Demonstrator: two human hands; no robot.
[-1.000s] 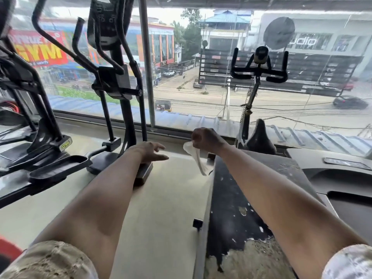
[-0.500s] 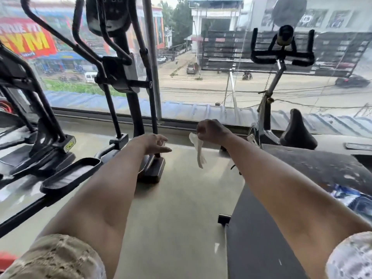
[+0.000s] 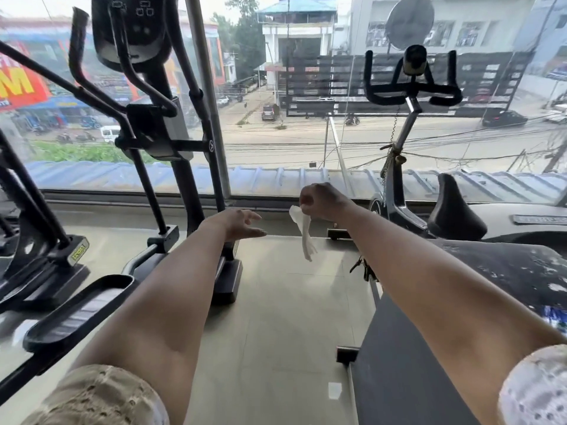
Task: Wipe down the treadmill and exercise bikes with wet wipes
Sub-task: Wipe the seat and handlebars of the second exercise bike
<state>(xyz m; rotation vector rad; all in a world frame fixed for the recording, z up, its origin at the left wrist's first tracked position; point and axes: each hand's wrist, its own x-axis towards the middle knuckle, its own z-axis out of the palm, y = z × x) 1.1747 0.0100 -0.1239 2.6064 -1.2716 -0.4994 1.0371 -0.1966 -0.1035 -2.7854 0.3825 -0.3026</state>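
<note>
Both arms reaching forward over floor. Left hand [image 3: 237,223] hanging relaxed, fingers loosely extended, holding nothing. Right hand [image 3: 322,201] fisted, gripping dangling wet wipe [image 3: 303,230].

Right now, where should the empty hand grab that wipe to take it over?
Probably the loose lower tail of the wet wipe, coming from its left. The right hand grips only its top, so the rest hangs free as a narrow strip, and the open left hand is on that side.
</note>
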